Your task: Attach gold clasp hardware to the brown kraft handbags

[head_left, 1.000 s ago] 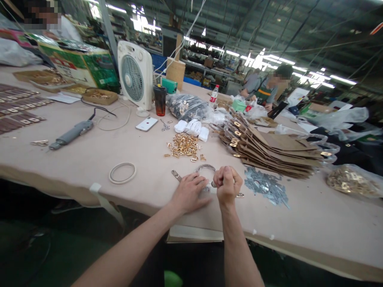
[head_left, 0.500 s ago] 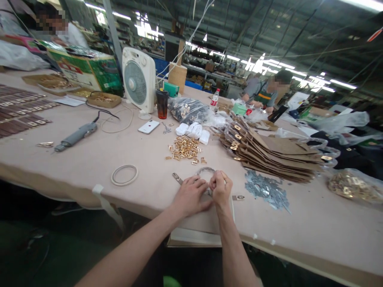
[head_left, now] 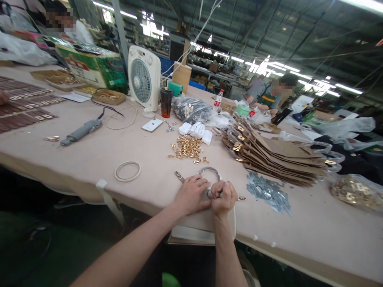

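My left hand (head_left: 191,194) lies flat near the table's front edge, pressing on a small piece hidden beneath it. Against it, my right hand (head_left: 222,197) is curled into a fist around a small tool with a silvery tip. A clear tape roll (head_left: 209,173) lies just behind both hands. One metal clasp (head_left: 179,176) sits to the left of the hands and another clasp (head_left: 241,198) to the right. A white board (head_left: 203,225) lies under my wrists at the edge.
Gold clips (head_left: 187,147) are heaped behind the hands, grey metal plates (head_left: 267,192) to the right, beside a stack of brown paper bags (head_left: 275,155). A tape ring (head_left: 127,171), grey power tool (head_left: 78,133), phone (head_left: 152,124), cup (head_left: 166,103) and fan (head_left: 145,77) stand left. People work at the far side.
My right hand has dropped back toward the table edge and closed tighter beside the left hand. The camera has shifted slightly, so the table appears moved to the right.
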Available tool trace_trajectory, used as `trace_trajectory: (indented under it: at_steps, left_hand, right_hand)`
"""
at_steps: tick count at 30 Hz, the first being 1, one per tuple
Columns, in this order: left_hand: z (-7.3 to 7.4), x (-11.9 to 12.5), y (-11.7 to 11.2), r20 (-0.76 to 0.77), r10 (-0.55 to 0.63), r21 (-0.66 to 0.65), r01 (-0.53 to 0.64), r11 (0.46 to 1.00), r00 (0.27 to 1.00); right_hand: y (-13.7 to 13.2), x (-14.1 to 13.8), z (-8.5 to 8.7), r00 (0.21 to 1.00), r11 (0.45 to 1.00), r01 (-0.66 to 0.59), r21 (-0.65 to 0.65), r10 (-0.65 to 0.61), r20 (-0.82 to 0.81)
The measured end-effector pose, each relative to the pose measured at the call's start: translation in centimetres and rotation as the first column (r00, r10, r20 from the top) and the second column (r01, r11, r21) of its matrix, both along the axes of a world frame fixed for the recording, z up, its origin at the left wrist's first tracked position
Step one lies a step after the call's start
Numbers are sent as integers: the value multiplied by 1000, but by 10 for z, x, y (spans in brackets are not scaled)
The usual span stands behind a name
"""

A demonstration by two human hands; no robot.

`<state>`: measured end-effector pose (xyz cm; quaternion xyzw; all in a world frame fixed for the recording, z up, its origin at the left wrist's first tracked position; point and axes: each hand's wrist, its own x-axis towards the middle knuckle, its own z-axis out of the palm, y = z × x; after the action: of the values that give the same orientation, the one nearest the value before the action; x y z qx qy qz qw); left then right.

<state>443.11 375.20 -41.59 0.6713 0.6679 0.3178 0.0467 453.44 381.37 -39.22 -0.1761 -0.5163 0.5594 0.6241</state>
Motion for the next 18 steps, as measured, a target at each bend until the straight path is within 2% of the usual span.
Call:
trace_trajectory:
  at_steps: [3,6,10,13,15,18]
  left_hand:
    - [-1,-1,0,4,-11,-7,11,1000,1000]
    - [-4,-1,0,9,-15,-15,16,1000,1000]
    - [-6,-2,0,0,-18,-10,18,1000,1000]
    - [-3,-2,-2,-4,-18,-7,18,1000,1000]
    - [0,-2,-3,4,-12,-4,12,1000,1000]
    - [3,-1,-4,20,-3,9,3,1000,1000]
  right_hand:
    - [-1,-3,-4,999,999,28,19,-29,37]
    - [2,-6,-9,981,994,83,73,-95,170]
    - [7,-13,-13,892,975,141,174,-201,405]
    - [9,-17,-7,842,961,174,215,-258,473]
    - [12,-16,0,871,979,156,133,-200,448]
    - [21,-13,12,957,988,141,-67,-119,266]
